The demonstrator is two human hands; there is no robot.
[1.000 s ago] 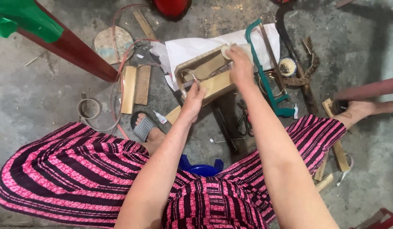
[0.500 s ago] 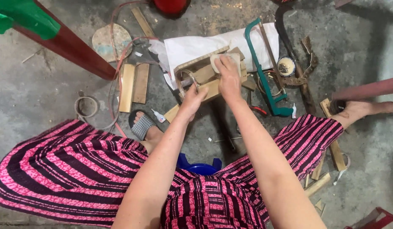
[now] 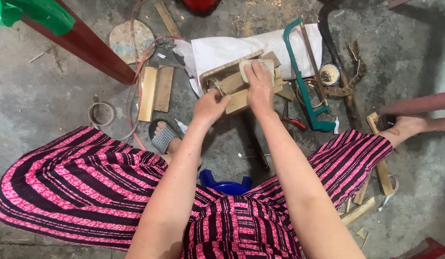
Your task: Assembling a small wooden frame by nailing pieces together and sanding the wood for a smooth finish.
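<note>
A small bamboo frame (image 3: 232, 84) made of pale slats sits tilted over the concrete floor in front of me. My left hand (image 3: 209, 106) grips its near left corner. My right hand (image 3: 259, 84) lies flat on top of it, pressing a pale pad, likely sandpaper (image 3: 246, 65), against the upper slat. Both forearms reach out over my lap in pink and black striped cloth.
A green-framed saw (image 3: 304, 86) lies right of the frame beside a white sack (image 3: 222, 48). Two flat wood slats (image 3: 154, 91), a coil of cord (image 3: 101, 112) and a red pole (image 3: 88, 45) are at left. A blue stool (image 3: 225, 184) shows between my knees. Wood offcuts (image 3: 378, 163) lie at right.
My right hand has slid from the frame's far right end toward the left and now lies flat on its top slat. My left hand has kept its grip.
</note>
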